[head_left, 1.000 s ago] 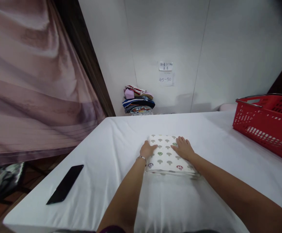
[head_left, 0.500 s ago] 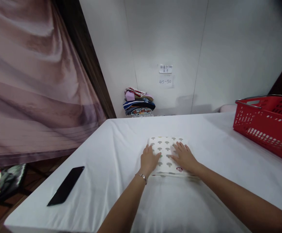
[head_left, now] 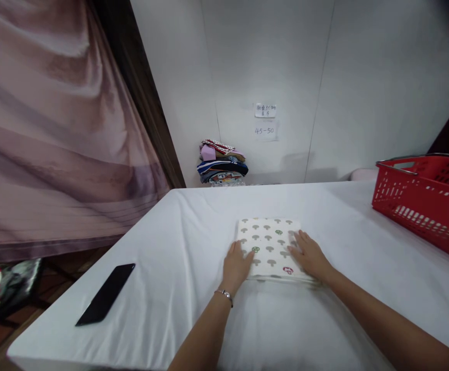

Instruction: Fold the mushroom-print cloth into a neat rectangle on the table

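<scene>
A folded cloth (head_left: 270, 248) printed with small mushrooms is laid flat near the middle of the white-covered table (head_left: 193, 226). The left hand (head_left: 236, 266) is pressed open on its near left corner, and the right hand (head_left: 310, 256) is spread flat on its near right edge; nothing is gripped by either. A black phone (head_left: 105, 300) is seen well to the left, a red basket (head_left: 427, 201) at the right.
</scene>
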The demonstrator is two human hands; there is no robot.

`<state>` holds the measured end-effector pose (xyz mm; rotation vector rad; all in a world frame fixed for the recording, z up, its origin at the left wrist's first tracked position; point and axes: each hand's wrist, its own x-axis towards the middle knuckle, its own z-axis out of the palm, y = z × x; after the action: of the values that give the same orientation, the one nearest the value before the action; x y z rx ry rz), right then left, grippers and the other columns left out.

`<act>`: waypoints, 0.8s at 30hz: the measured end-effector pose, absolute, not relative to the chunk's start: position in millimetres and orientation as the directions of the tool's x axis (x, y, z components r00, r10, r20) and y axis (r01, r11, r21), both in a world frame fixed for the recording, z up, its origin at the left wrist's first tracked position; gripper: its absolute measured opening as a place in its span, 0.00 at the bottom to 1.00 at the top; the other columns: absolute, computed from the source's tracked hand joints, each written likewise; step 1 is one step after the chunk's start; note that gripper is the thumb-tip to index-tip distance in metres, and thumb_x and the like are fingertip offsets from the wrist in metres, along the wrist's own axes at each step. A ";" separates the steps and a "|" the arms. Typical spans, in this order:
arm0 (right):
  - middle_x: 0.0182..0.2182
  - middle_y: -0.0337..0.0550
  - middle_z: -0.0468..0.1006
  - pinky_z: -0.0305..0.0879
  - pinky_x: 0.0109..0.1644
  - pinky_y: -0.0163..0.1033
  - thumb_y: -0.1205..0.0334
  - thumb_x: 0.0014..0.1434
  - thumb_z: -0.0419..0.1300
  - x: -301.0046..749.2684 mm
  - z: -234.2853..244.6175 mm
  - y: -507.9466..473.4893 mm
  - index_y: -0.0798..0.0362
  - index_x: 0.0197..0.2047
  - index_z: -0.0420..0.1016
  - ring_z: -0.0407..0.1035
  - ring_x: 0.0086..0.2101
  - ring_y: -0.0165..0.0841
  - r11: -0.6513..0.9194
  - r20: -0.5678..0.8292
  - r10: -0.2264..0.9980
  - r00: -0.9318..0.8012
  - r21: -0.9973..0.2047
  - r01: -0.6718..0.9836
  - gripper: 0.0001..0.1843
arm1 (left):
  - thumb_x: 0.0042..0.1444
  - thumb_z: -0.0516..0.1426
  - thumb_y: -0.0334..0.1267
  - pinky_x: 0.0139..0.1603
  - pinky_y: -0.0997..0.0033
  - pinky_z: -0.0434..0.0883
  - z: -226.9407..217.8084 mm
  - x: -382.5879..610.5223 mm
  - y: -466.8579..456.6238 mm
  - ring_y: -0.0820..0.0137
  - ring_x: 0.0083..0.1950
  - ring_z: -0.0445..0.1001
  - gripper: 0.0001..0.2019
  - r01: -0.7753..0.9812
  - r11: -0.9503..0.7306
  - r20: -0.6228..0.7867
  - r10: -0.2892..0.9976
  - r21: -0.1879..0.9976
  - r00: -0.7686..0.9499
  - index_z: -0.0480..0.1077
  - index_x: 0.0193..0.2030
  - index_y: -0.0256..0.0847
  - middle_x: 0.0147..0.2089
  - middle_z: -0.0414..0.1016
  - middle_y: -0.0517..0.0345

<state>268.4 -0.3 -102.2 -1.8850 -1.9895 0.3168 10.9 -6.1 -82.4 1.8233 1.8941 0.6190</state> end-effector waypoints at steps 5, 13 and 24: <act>0.66 0.51 0.45 0.50 0.62 0.45 0.43 0.58 0.46 287.8 -121.2 -9.2 0.58 0.65 0.49 0.42 0.63 0.42 -0.072 0.051 0.990 0.129 -0.608 0.791 0.39 | 0.54 0.51 0.54 0.51 0.65 0.64 -84.5 2.0 -3.7 0.60 0.53 0.70 0.32 0.755 0.193 -0.162 0.980 0.626 -0.115 0.55 0.60 0.37 0.54 0.70 0.44; 0.64 0.56 0.51 0.53 0.60 0.52 0.42 0.58 0.47 268.5 -128.1 -32.8 0.57 0.65 0.52 0.48 0.61 0.46 0.015 0.071 0.997 0.033 -0.584 0.811 0.38 | 0.50 0.56 0.49 0.44 0.71 0.64 -68.6 -24.3 48.5 0.62 0.50 0.71 0.27 0.816 0.095 -0.068 0.995 0.570 -0.069 0.61 0.56 0.40 0.51 0.72 0.49; 0.60 0.52 0.61 0.52 0.61 0.47 0.47 0.59 0.47 282.2 -73.5 30.6 0.56 0.62 0.59 0.55 0.59 0.43 0.183 0.222 0.970 -0.101 -0.386 0.904 0.32 | 0.51 0.51 0.57 0.42 0.70 0.64 -77.1 -43.0 54.4 0.61 0.48 0.71 0.25 0.808 0.196 -0.119 0.981 0.555 -0.156 0.67 0.47 0.39 0.49 0.73 0.47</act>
<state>282.2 30.6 -73.5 -1.7597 -2.0459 0.2100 -43.0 54.4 -77.1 1.6660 2.0256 0.5075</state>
